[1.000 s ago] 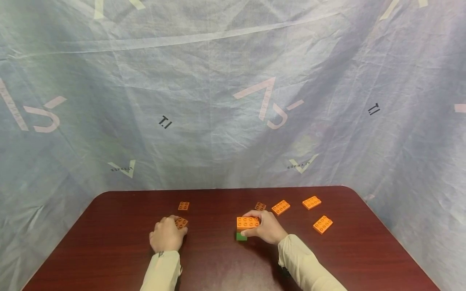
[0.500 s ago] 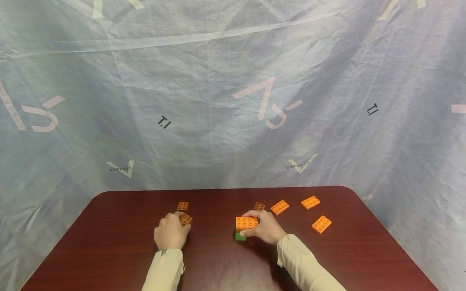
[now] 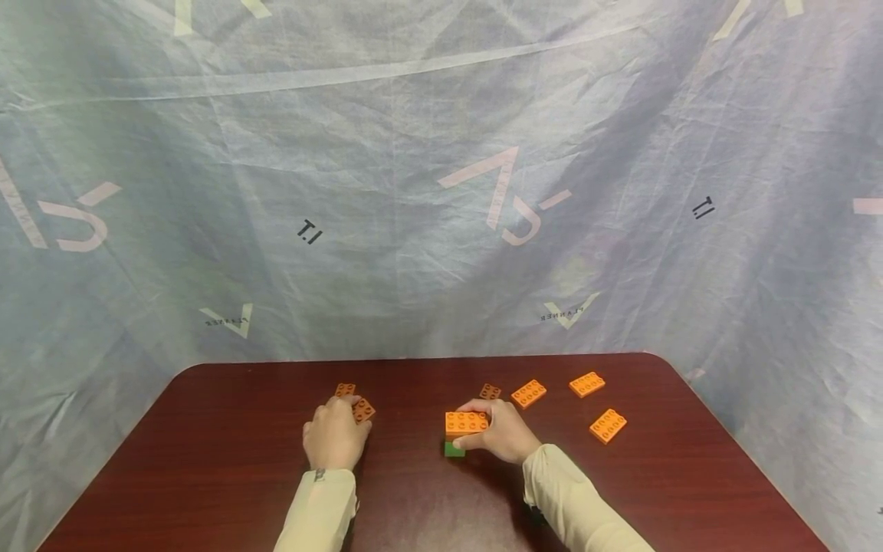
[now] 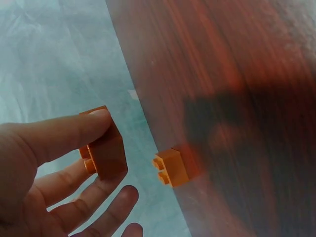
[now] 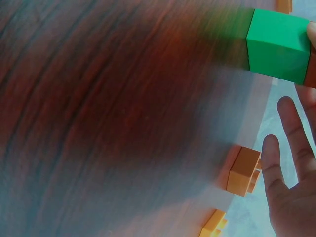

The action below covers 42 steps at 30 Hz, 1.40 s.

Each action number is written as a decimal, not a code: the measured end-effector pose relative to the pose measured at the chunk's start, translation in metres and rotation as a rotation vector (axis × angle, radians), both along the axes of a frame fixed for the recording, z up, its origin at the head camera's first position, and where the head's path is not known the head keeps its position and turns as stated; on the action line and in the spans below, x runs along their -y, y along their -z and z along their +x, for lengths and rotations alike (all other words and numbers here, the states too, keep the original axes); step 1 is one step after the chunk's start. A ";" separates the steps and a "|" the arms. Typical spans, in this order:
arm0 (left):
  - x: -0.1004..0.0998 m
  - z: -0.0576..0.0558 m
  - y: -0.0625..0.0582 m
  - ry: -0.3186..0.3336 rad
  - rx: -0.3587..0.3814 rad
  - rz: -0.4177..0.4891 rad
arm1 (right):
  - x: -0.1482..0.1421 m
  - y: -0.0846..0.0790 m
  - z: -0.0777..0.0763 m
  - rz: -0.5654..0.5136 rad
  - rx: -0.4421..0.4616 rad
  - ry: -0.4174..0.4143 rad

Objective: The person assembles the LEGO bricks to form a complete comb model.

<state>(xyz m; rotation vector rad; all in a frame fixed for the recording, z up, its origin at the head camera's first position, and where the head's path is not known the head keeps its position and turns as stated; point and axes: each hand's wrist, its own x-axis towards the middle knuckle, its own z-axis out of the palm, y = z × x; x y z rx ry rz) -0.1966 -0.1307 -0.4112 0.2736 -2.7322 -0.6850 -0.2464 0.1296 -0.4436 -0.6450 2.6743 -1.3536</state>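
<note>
My left hand [image 3: 336, 435] pinches a brown toy building brick [image 3: 363, 410] with square studs' layout. In the left wrist view the thumb presses one side of that brick [image 4: 109, 155] and a finger supports the other; the remaining fingers are spread below. My right hand [image 3: 503, 433] grips a small stack from its right side, thumb in front and fingers behind. An orange brick [image 3: 467, 422] with two rows of studs tops the stack; a green brick [image 3: 454, 448] forms its bottom, standing on the table. A darker layer between them is mostly covered by the thumb.
Just beyond my left hand sits a small orange-brown brick [image 3: 346, 389]. Behind the right hand lies a brown brick [image 3: 490, 391]. Three longer orange bricks [image 3: 529, 393] are spread across the right of the dark red table [image 3: 207, 460]. A grey curtain [image 3: 400, 230] hangs behind.
My left hand has moved right and slightly farther away, carrying the brown brick past the front of the small orange-brown one. My right hand and the stack have stayed in place.
</note>
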 end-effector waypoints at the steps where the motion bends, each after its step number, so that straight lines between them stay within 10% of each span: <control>1: -0.001 0.000 -0.001 0.002 -0.003 -0.001 | 0.000 0.000 0.000 0.000 0.002 0.001; 42: -0.049 -0.006 -0.018 0.132 -0.109 -0.003 | 0.001 0.000 0.001 -0.009 -0.017 -0.012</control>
